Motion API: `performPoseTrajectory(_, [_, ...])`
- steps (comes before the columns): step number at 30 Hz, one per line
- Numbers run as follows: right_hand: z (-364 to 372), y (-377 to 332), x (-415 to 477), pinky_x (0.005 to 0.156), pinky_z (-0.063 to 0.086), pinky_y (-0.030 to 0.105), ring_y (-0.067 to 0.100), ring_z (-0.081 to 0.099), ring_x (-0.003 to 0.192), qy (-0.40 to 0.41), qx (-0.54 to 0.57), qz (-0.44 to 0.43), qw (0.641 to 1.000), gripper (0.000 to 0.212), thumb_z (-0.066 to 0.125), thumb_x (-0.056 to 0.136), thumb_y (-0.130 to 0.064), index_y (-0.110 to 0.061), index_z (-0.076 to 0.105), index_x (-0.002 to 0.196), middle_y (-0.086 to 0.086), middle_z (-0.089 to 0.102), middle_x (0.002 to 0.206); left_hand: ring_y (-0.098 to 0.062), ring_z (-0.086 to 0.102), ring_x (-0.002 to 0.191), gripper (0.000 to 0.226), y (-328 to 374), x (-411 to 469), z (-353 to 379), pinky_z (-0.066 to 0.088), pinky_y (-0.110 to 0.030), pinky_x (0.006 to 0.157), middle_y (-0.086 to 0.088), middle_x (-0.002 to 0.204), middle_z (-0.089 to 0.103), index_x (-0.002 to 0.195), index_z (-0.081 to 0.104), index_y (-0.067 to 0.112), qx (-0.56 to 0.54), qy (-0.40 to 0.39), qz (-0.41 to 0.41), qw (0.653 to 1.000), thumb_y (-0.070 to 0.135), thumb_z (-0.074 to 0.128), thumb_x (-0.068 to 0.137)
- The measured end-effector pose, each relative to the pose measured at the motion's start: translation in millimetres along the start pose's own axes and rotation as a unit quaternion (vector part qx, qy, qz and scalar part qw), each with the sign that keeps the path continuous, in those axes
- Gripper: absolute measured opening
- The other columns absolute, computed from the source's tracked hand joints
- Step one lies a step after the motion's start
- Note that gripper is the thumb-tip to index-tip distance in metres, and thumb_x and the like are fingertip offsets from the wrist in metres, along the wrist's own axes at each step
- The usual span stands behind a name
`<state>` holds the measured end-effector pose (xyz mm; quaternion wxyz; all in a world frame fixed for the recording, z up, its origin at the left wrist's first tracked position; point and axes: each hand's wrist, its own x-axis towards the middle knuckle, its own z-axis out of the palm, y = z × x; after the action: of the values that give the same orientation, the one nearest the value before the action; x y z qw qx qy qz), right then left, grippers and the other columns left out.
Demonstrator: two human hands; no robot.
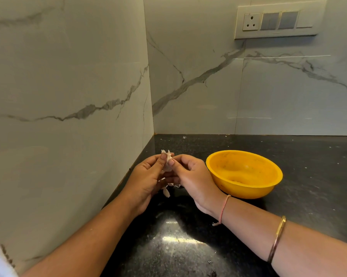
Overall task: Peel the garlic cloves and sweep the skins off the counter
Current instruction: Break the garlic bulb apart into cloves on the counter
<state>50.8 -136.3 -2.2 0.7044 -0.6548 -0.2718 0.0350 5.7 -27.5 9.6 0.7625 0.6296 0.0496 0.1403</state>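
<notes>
Peeling under way: garlic clove (pixel 167 161) is pinched between the fingers (pixel 162 159) of left hand (pixel 146 178) and right hand (pixel 192 176), held above the worktop (pixel 308 176), probably so loose skins (pixel 166 192) are dropped there. Yellow bowl (pixel 248 191) is set just beside, likely for peeled cloves.

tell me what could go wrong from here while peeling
1. The left hand and right hand pinch the clove over the counter, not over the bowl; if it slips, it would likely miss the bowl.
2. Loose skins show below the hands, close to the wall; they may scatter against it, where sweeping could be harder.
</notes>
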Motion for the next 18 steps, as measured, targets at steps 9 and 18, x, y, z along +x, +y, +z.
performPoseTrajectory(9, [17.8, -8.2, 1.5, 0.071, 0.052, 0.024, 0.011, 0.065, 0.082, 0.05, 0.079, 0.063, 0.994, 0.028, 0.044, 0.099, -0.02, -0.011, 0.069, 0.091, 0.002, 0.069, 0.083, -0.016, 0.067, 0.082, 0.03, -3.3, 2.6, 10.5, 0.055, -0.024, 0.064, -0.01, 0.095, 0.072, 0.106, 0.069, 0.013, -0.047, 0.016, 0.003, 0.999, 0.032, 0.05, 0.092])
performPoseTrajectory(18, [44.4, -3.9, 9.2, 0.078, 0.05, 0.031, 0.017, 0.063, 0.089, 0.138, 0.028, 0.098, 0.985, 0.033, 0.037, 0.101, -0.026, -0.011, 0.065, 0.093, 0.008, 0.067, 0.092, -0.015, 0.068, 0.09, 0.029, -8.1, 0.3, 15.6, 0.053, -0.039, 0.088, 0.001, 0.085, 0.073, 0.081, 0.069, 0.028, 0.002, 0.107, 0.04, 0.993, 0.034, 0.044, 0.097])
